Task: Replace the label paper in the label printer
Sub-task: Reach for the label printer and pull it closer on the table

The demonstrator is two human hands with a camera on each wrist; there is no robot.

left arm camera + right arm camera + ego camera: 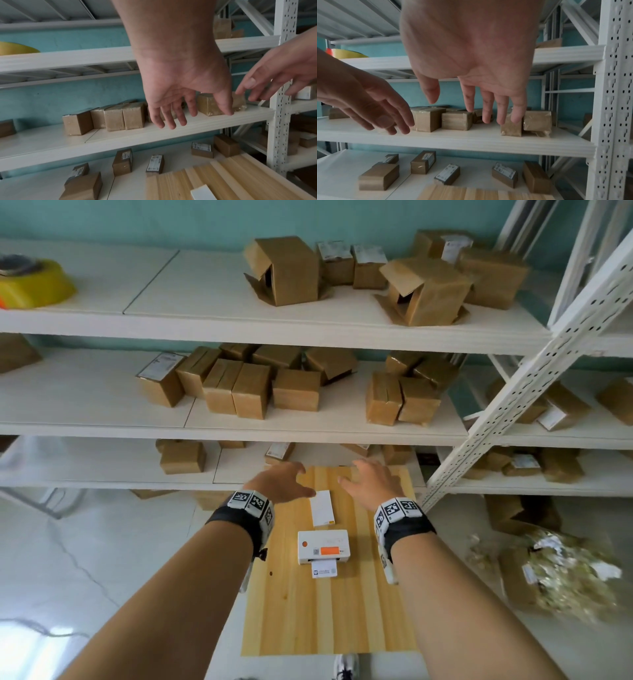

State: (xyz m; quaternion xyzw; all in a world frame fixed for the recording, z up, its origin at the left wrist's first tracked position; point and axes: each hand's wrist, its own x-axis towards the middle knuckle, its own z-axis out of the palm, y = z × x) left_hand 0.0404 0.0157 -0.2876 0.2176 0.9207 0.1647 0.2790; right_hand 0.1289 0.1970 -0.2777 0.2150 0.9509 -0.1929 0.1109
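A small white label printer (323,546) with an orange sticker stands mid-way along a light wooden table (329,611); a printed label (324,571) sticks out of its front slot. Just behind it lies a flat white box (322,507), whose corner (203,193) shows in the left wrist view. My left hand (282,479) hovers above the table's far left, fingers spread and empty (173,112). Level with it, my right hand (370,482) floats over the far right, also relaxed and empty (481,102). Neither hand touches anything.
White metal shelving (239,429) stands behind the table, its levels holding several brown cardboard boxes (250,393). A yellow tape roll (32,284) sits on the top shelf at left. A perforated white upright (513,402) rises at right, with a plastic bag (555,573) on the floor.
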